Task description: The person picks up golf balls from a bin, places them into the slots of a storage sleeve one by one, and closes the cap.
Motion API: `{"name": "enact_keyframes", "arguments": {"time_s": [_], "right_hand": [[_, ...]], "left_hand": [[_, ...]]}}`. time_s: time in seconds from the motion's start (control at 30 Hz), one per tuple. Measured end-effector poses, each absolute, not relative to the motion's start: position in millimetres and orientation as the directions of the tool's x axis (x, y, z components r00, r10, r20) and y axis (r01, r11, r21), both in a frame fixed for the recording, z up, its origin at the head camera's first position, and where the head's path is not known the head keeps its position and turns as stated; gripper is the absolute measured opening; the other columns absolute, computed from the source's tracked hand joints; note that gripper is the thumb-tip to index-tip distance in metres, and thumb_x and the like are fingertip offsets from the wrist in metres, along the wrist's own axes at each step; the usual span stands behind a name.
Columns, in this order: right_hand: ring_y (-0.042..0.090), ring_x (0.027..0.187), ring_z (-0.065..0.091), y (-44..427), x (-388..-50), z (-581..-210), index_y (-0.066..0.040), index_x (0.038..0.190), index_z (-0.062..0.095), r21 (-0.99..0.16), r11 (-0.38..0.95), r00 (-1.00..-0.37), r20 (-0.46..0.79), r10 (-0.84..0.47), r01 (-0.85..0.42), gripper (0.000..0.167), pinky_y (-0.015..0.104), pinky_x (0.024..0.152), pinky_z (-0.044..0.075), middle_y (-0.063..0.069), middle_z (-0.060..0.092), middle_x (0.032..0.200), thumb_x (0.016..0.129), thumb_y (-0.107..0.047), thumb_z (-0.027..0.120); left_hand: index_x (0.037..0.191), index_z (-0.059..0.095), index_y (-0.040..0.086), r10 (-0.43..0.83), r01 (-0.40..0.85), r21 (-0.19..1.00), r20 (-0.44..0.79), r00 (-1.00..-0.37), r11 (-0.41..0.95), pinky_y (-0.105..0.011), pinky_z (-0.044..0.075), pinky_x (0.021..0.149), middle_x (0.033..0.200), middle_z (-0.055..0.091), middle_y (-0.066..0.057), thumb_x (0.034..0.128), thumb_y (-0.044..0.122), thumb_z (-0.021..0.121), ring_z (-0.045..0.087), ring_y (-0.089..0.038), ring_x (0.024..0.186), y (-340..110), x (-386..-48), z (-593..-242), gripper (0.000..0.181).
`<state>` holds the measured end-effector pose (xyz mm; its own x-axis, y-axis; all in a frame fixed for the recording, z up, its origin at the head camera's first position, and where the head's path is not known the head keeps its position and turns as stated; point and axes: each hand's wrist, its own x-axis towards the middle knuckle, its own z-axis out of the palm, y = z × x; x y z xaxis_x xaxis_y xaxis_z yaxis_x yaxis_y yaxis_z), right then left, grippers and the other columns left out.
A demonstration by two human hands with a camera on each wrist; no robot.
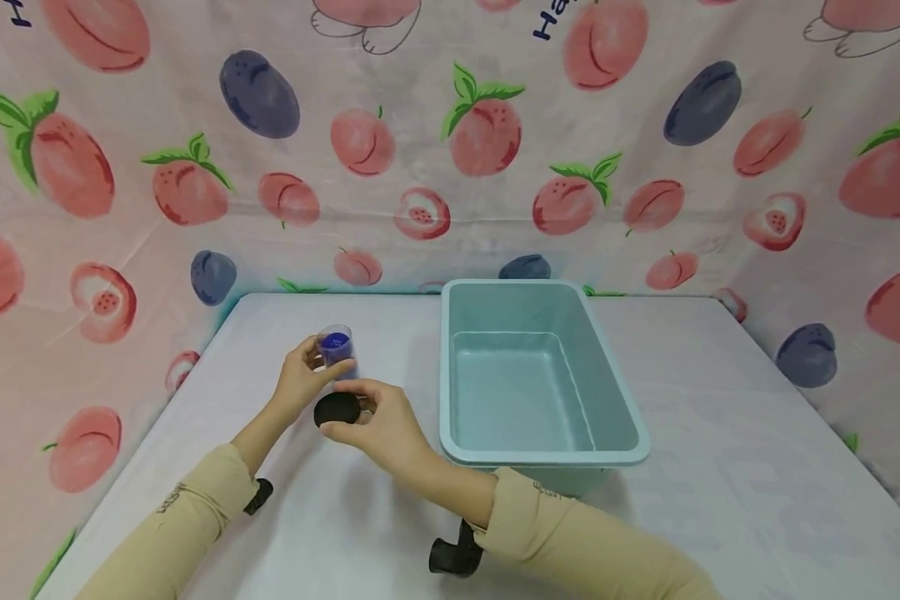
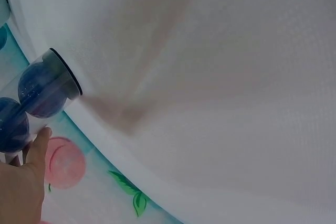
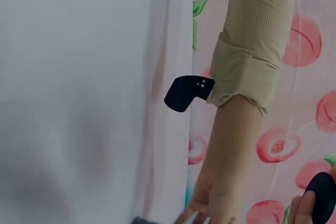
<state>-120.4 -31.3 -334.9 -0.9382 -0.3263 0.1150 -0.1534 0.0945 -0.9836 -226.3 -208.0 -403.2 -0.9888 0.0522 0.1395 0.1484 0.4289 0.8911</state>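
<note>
My left hand (image 1: 300,382) grips a clear cylindrical container (image 1: 337,360) above the left part of the table. Blue balls (image 2: 42,88) show through its transparent wall in the left wrist view, where a dark rim rings one end. Close in front of the container, my right hand (image 1: 392,425) pinches a round black lid (image 1: 336,409) between thumb and fingers. The lid is apart from the container's upper rim, which looks uncovered in the head view. At the right wrist view's lower right edge, the black lid (image 3: 321,198) shows only partly, with fingertips beside it.
A light blue plastic basin (image 1: 543,457) stands on the white table (image 1: 720,500), right of both hands. Black wrist-worn devices (image 1: 456,557) stick out below the sleeves. Fruit-patterned cloth (image 1: 420,125) hangs behind and beside the table.
</note>
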Motion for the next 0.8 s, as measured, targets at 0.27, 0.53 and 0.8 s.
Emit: {"name": "enact_keyframes", "arguments": {"time_s": [0.27,0.53,0.8], "right_hand": [[0.011,0.093,0.055,-12.5,-117.2,-297.5,-0.011,0.107,0.069,-0.953,0.243,-0.924,0.078,-0.373,-0.179,0.03,0.02,0.075,0.049,0.005,0.059,0.114,0.08,-0.022,0.075],[0.012,0.087,0.058,-8.4,-132.7,-264.4,-0.006,0.11,0.066,-0.909,0.311,-0.893,0.125,-0.433,-0.278,0.036,0.016,0.071,0.049,0.006,0.063,0.114,0.079,-0.018,0.077],[0.018,0.09,0.058,-9.3,-161.9,-257.8,-0.001,0.108,0.06,-0.745,0.372,-0.783,0.313,-0.538,-0.553,0.039,0.011,0.071,0.047,0.008,0.063,0.108,0.077,-0.015,0.079]], "left_hand": [[0.132,0.046,0.0,0.071,0.151,0.895,0.133,-0.989,0.421,-0.043,0.045,0.1,0.131,0.054,-0.024,0.0882,0.018,0.067,0.053,-0.037,0.12,-210.6,-227.4,-402.8,0.052],[0.135,0.04,-0.006,0.107,0.165,0.907,0.134,-0.985,0.387,-0.042,0.045,0.101,0.136,0.047,-0.028,0.0851,-0.005,0.06,0.05,-0.043,0.121,-215.6,-227.6,-402.0,0.054],[0.128,0.048,-0.006,0.113,0.215,0.903,0.186,-0.976,0.371,-0.01,0.047,0.081,0.128,0.055,-0.028,0.0865,0.0,0.062,0.059,-0.027,0.112,-214.8,-230.4,-405.2,0.044]]}}
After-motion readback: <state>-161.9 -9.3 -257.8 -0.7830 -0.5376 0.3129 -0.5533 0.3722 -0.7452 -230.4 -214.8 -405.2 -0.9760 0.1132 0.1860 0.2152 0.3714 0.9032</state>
